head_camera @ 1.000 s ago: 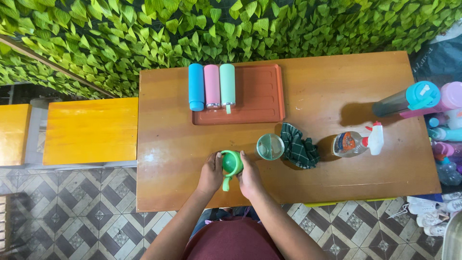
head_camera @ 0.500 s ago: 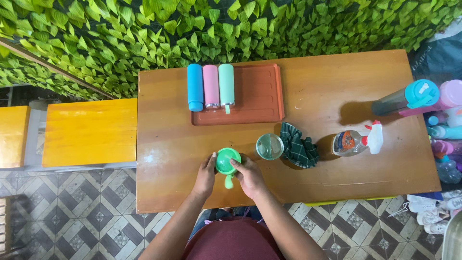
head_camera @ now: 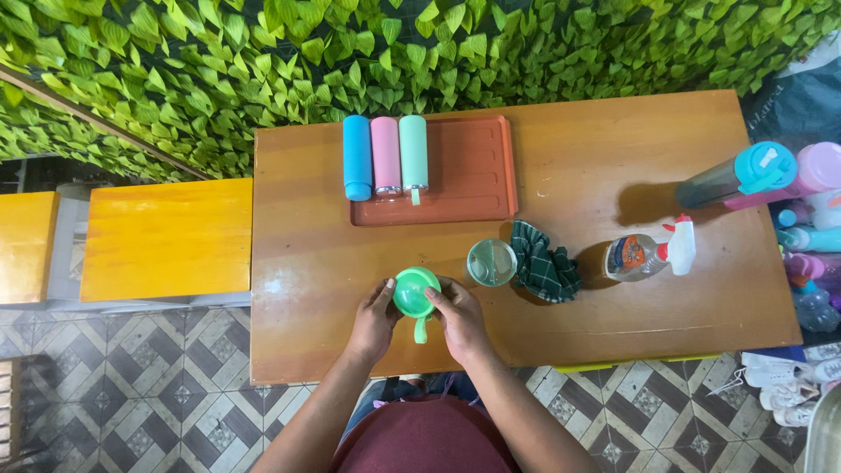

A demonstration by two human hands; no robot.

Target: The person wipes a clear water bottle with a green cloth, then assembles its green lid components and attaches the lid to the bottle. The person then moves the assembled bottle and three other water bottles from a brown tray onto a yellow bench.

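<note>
Both of my hands are around a green bottle lid [head_camera: 415, 293] with a loop strap, near the front edge of the wooden table [head_camera: 596, 158]. My left hand [head_camera: 375, 320] grips its left side and my right hand [head_camera: 458, 320] grips its right side. Just to the right stands an open bottle [head_camera: 491, 262] seen from above, with a dark green checked cloth [head_camera: 544, 269] beside it. A clear spray bottle [head_camera: 646, 253] with a white trigger lies further right.
A red-brown tray [head_camera: 477, 166] at the back holds a blue, a pink and a mint bottle lying side by side. Several coloured bottles crowd the table's right edge [head_camera: 771, 171]. Yellow benches [head_camera: 166, 236] stand to the left. A leafy green wall runs behind.
The green lid has turned between my hands; its strap now points toward me. My hands have shifted slightly around it.
</note>
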